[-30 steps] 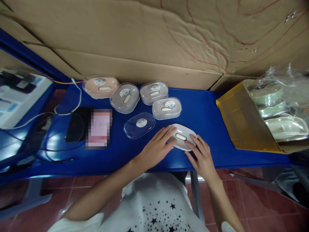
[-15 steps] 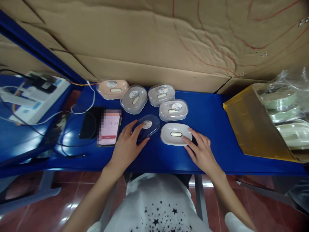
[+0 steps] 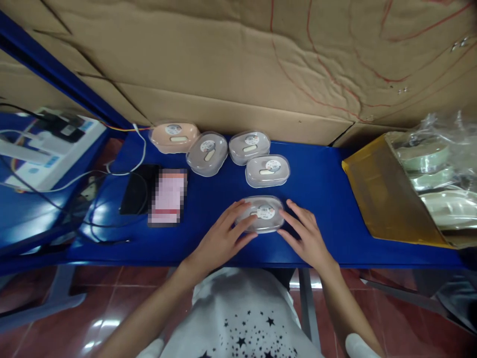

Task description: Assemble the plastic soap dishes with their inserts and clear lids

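Observation:
A shallow oval grey dish (image 3: 248,221), like a soap dish, lies on the blue table near its front edge. Over it sits a clear plastic lid (image 3: 276,220) bearing a round white label (image 3: 265,212). My left hand (image 3: 227,231) grips the lid at its left end, fingers across the top and thumb at the front side. At the right end, my right hand (image 3: 303,231) has its fingers apart; the fingertips are at the lid's edge. Whether the lid is fully seated cannot be seen.
Behind stand several lidded dishes, among them a peach one (image 3: 175,139) and a grey one (image 3: 267,171). A phone (image 3: 167,196), cables and a white power strip (image 3: 52,154) lie left. At right, a cardboard box (image 3: 387,194) holds wrapped green pieces.
My left hand has carried the clear lid rightward from the table onto the grey dish. The dish has shifted slightly left and nearer, and my right hand's fingers have left its inside.

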`<move>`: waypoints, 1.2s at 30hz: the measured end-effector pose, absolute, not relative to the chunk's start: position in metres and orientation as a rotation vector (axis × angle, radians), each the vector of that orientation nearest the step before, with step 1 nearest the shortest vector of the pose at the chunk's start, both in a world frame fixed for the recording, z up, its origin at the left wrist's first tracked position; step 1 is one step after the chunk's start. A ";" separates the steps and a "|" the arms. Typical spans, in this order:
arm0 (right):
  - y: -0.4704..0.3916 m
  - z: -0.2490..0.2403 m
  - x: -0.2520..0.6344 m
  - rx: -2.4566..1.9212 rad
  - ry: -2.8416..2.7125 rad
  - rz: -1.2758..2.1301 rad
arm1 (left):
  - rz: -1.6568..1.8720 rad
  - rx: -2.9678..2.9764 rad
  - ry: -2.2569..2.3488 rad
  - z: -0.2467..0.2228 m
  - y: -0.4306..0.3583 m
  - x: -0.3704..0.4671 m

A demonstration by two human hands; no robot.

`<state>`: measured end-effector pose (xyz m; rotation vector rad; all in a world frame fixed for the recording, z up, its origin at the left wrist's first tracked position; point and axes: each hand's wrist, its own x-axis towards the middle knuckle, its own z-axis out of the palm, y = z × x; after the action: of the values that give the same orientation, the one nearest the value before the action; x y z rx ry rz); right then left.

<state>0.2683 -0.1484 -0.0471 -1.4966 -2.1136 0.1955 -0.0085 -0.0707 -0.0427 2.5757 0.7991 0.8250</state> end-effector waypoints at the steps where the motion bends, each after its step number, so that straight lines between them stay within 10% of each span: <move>1: -0.148 -0.048 0.268 -1.487 -2.126 0.192 | 0.820 2.574 0.796 -0.045 -0.069 -0.009; 25: -0.157 -0.058 0.354 -1.900 -1.724 -0.345 | 0.688 2.712 0.951 -0.035 -0.022 -0.015; 36: -0.062 -0.038 0.316 -1.544 -2.222 0.129 | 0.624 2.764 0.763 -0.036 0.019 0.027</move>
<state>0.3164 -0.0617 -0.0385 -1.5443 -2.2220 0.1290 0.0266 0.0189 -0.0363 2.7638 0.7631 0.6243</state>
